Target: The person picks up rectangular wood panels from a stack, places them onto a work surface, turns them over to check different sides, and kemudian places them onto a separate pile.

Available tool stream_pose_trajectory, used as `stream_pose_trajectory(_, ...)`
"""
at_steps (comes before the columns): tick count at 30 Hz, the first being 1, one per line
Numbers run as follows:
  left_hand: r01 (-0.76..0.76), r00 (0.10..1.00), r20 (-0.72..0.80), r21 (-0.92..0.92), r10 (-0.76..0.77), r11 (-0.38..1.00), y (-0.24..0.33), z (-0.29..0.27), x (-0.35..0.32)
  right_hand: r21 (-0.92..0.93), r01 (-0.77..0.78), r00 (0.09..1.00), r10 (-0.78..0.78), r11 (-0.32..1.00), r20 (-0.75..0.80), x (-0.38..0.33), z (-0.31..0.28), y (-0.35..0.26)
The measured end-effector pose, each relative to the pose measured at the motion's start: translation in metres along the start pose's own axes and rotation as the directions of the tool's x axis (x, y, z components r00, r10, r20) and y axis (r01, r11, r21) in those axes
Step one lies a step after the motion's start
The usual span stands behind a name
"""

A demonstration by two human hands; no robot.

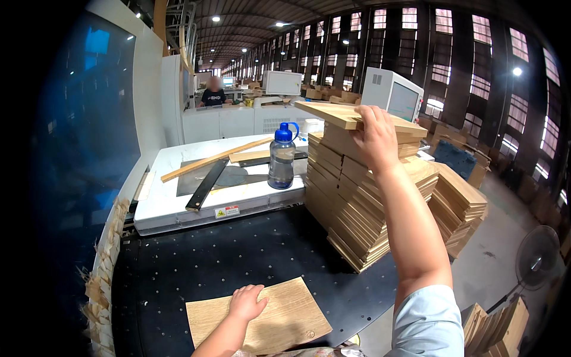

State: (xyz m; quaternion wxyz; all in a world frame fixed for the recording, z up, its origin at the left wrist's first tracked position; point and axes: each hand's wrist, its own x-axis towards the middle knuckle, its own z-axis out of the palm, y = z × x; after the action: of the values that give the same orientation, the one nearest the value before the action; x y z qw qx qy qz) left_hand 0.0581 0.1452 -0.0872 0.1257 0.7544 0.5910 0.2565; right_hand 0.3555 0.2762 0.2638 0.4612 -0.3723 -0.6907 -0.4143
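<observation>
A rectangular wood-grain board lies flat near me on the black table. My left hand rests on its upper face with the fingers laid out. Farther off to the right rises a tall stack of similar boards. At its top, my right hand grips the edge of a wooden board, thumb below and fingers over it. That board sits askew and tilted on the stack; the hand hides part of it.
Beyond the black table, a white machine bed carries a blue-lidded bottle, a black bar and a wooden strip. A second board stack stands right, with a fan past it. A person is far back.
</observation>
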Motion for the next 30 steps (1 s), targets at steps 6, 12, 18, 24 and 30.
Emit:
stream_pose_trajectory(6, -0.052, 0.989, -0.143, -0.184, 0.025, 0.982, 0.005, -0.001, 0.005, 0.055, 0.102, 0.995, -0.102, 0.993, -0.014, 0.000, -0.007, 0.012)
stream_pose_trajectory(12, -0.012, 0.996, -0.046, -0.928, -0.081, 0.372, 0.011, -0.013, 0.012, 0.249, 0.390, 0.912, -0.410, 0.886, 0.031, -0.023, -0.057, -0.063)
stream_pose_trajectory(18, -0.068, 0.983, -0.149, -0.831, 0.104, -0.553, 0.134, -0.090, 0.037, 0.362, 0.553, 0.783, -0.616, 0.750, 0.081, -0.098, -0.083, -0.138)
stream_pose_trajectory(24, -0.091, 0.995, -0.098, -0.854, -0.014, -0.512, 0.091, -0.092, -0.013, 0.512, 0.454, 0.760, -0.617, 0.729, 0.204, -0.145, -0.077, -0.178)
stream_pose_trajectory(30, -0.105, 0.986, -0.019, -0.841, -0.166, -0.531, 0.026, -0.083, -0.082, 0.397, -0.283, 0.880, 0.072, 0.873, 0.470, -0.199, -0.053, -0.125)
